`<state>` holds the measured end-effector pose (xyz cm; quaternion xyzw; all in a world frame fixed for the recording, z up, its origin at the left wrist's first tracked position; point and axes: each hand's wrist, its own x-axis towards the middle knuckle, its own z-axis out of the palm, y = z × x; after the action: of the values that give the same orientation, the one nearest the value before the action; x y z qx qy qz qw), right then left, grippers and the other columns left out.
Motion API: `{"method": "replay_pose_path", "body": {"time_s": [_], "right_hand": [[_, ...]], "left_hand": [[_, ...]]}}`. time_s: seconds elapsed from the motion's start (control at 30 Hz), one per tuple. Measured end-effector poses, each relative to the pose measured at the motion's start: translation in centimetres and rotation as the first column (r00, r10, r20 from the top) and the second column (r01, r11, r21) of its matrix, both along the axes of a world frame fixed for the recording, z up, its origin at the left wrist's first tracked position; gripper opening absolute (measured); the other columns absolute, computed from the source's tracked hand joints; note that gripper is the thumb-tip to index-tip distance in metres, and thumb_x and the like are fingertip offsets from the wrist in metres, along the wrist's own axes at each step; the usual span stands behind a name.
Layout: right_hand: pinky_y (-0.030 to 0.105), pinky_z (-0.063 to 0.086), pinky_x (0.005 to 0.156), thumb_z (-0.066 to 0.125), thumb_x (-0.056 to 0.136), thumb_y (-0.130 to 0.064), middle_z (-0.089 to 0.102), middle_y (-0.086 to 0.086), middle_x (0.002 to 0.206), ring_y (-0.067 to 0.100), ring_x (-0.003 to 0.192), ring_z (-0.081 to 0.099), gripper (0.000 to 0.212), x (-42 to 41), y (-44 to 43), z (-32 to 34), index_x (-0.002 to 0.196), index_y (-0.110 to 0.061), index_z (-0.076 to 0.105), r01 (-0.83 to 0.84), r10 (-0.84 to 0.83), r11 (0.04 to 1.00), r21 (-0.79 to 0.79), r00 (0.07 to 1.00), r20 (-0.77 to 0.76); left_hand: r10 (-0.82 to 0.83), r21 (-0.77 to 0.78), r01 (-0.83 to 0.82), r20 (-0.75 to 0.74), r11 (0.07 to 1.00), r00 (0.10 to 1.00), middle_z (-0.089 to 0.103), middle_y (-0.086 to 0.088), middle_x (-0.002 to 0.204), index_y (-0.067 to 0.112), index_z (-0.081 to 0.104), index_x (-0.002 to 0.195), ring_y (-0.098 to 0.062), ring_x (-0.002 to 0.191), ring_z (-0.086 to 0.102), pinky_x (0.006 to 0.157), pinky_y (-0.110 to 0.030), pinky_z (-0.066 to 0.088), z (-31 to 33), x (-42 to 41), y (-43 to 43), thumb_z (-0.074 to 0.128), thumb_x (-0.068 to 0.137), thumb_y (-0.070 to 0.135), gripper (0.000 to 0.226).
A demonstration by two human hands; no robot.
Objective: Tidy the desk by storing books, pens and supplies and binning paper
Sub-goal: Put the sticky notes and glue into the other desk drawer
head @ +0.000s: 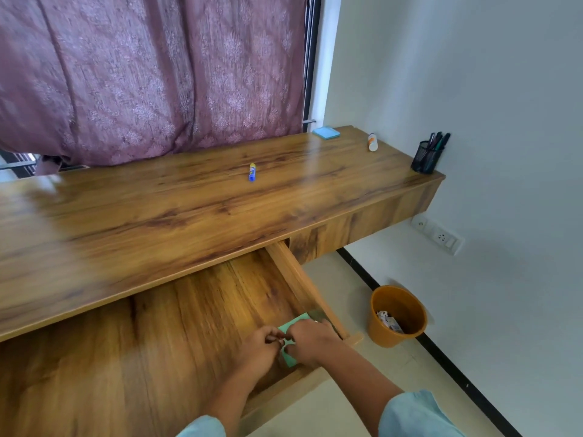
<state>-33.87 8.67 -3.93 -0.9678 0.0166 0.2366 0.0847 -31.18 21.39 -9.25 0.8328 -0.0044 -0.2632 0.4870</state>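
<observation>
Both my hands are down in the open wooden drawer [195, 310] at its front right corner. My left hand [258, 346] and my right hand [307, 340] meet over a green pad of sticky notes [295, 324], fingers curled on it; most of the pad is hidden under them. On the desk top [157, 222] lie a blue and yellow glue stick [252, 172], a blue sticky-note pad [326, 132] and a small white bottle with an orange band [372, 142]. A black mesh pen holder [427, 157] with several pens stands at the far right corner.
An orange bin [396, 315] with crumpled paper inside stands on the floor to the right of the drawer, by the white wall. A purple curtain [151, 74] hangs behind the desk. A socket strip [437, 234] sits low on the wall.
</observation>
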Motion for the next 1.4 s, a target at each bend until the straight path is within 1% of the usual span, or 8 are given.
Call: {"method": "replay_pose_path", "body": {"time_s": [0.1,0.23,0.4,0.5,0.7,1.03,1.23,1.4], "right_hand": [[0.039,0.047,0.082,0.047,0.092,-0.036,0.061,0.011,0.102,0.030,0.102,0.060,0.033,2.5,-1.4,1.4,0.104,-0.009,0.061,0.053,-0.057,0.990,0.134,0.998,0.027],[0.035,0.046,0.071,0.048,0.092,-0.026,0.059,0.011,0.091,0.027,0.088,0.059,0.019,6.4,-4.4,3.3,0.093,-0.012,0.060,0.116,-0.153,0.942,0.314,0.983,0.097],[0.035,0.046,0.087,0.051,0.094,-0.021,0.062,0.009,0.117,0.024,0.105,0.059,0.037,10.0,-8.6,5.0,0.131,-0.016,0.053,0.117,-0.191,0.909,0.401,0.970,0.149],[0.032,0.043,0.091,0.051,0.095,-0.022,0.061,0.008,0.123,0.023,0.112,0.056,0.033,11.8,-11.5,4.9,0.127,-0.014,0.056,0.156,-0.232,0.896,0.416,0.963,0.139],[0.020,0.042,0.081,0.053,0.094,-0.017,0.066,0.001,0.116,0.011,0.102,0.057,0.025,14.8,-16.8,3.7,0.116,-0.013,0.065,0.230,-0.370,0.808,0.542,0.915,0.163],[0.003,0.040,0.064,0.053,0.094,-0.014,0.063,-0.005,0.099,0.007,0.089,0.057,0.020,22.3,-30.4,2.3,0.109,-0.011,0.067,0.188,-0.384,0.774,0.604,0.898,0.213],[0.005,0.038,0.066,0.052,0.093,-0.013,0.061,-0.009,0.096,0.007,0.091,0.057,0.023,25.0,-37.6,2.6,0.112,-0.013,0.066,0.145,-0.319,0.793,0.592,0.926,0.201],[0.025,0.048,0.084,0.051,0.090,-0.010,0.067,0.001,0.100,0.017,0.096,0.062,0.021,29.1,-40.8,2.9,0.103,-0.014,0.067,0.113,-0.283,0.814,0.569,0.934,0.219]], "left_hand": [[0.003,-0.054,-0.001,0.044,0.999,0.999,0.070,-0.002,0.076,0.026,0.068,0.073,-0.020,0.076,0.065,0.072,-0.035,0.054,1.2,3.1,-2.0,0.052,0.083,-0.001,0.033],[0.042,-0.141,-0.026,0.115,0.990,0.992,0.069,-0.001,0.080,0.019,0.066,0.082,-0.016,0.077,0.064,0.060,-0.025,0.051,3.9,7.9,-5.1,0.052,0.087,-0.001,0.025],[0.102,-0.238,-0.066,0.138,0.969,0.985,0.068,-0.002,0.089,0.022,0.067,0.088,-0.016,0.084,0.064,0.070,-0.027,0.051,5.7,13.2,-9.1,0.058,0.090,0.011,0.014],[0.070,-0.274,-0.037,0.113,0.961,0.991,0.067,-0.006,0.089,0.021,0.066,0.087,-0.020,0.086,0.065,0.079,-0.036,0.052,6.5,15.8,-12.0,0.058,0.090,0.010,0.014],[0.077,-0.306,-0.045,0.096,0.951,0.992,0.065,-0.002,0.083,0.020,0.066,0.089,-0.020,0.084,0.063,0.068,-0.029,0.046,6.7,19.8,-17.7,0.057,0.090,0.009,0.014],[0.370,-0.240,-0.330,0.149,0.913,0.917,0.065,0.002,0.085,0.022,0.063,0.084,-0.018,0.086,0.061,0.075,-0.030,0.045,6.5,25.7,-29.5,0.058,0.089,0.010,0.014],[0.447,-0.171,-0.422,0.152,0.890,0.882,0.065,0.002,0.086,0.020,0.064,0.090,-0.016,0.084,0.058,0.076,-0.026,0.041,6.3,28.1,-33.9,0.060,0.089,0.011,0.010],[0.430,-0.169,-0.405,0.153,0.899,0.890,0.061,0.002,0.083,0.019,0.061,0.090,-0.018,0.082,0.056,0.073,-0.029,0.041,5.9,30.5,-35.7,0.058,0.090,0.010,0.009]]}}
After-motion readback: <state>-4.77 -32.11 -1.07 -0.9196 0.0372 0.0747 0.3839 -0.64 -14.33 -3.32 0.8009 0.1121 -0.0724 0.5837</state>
